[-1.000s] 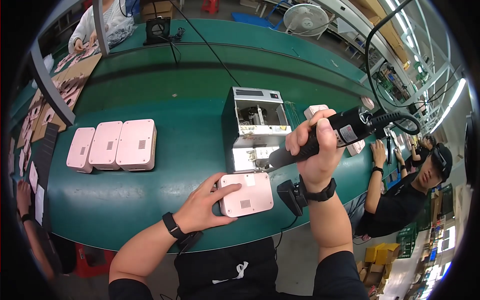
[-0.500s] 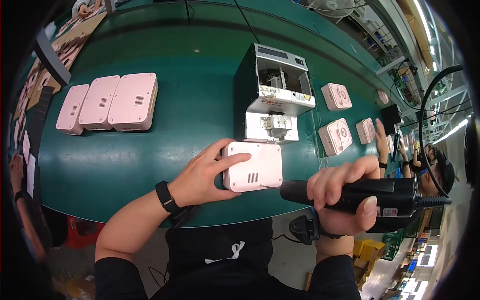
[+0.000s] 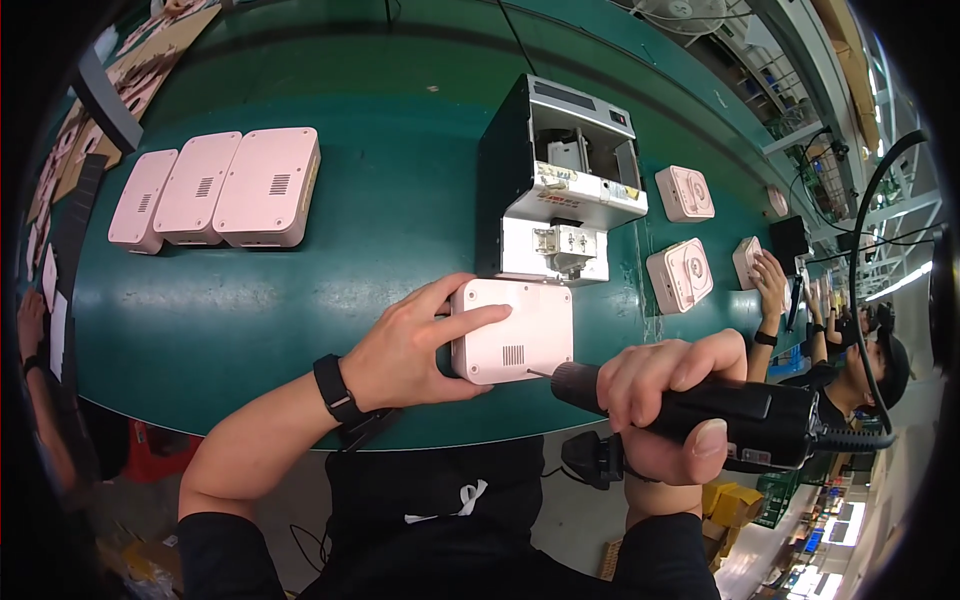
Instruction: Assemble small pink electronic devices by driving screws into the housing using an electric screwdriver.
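Note:
My left hand (image 3: 415,345) grips a pale pink plastic box (image 3: 542,325) by its left side, thumb at the near edge and index finger stretched over the top. The box lies on the green table with its slotted vent face up. In my right hand (image 3: 668,405) is a black corded electric screwdriver (image 3: 745,412), held nearly level and slanting down to the left. Its thin bit meets the box near the front edge, right of the vent; whether a screw sits there is too small to tell. Just behind the box stands a black and silver screw feeder (image 3: 570,190).
Three pink boxes (image 3: 270,190) lie side by side at the left, vents up. Several more, with round details on top, are at the right, including one box (image 3: 683,275). A co-worker's hand (image 3: 770,285) touches another there. The screwdriver's cable (image 3: 858,260) loops up at the right.
The screwdriver's rear end has dropped, so it tilts more, while its bit stays at the same part of the box. A co-worker's hand has come onto a pink box at the right.

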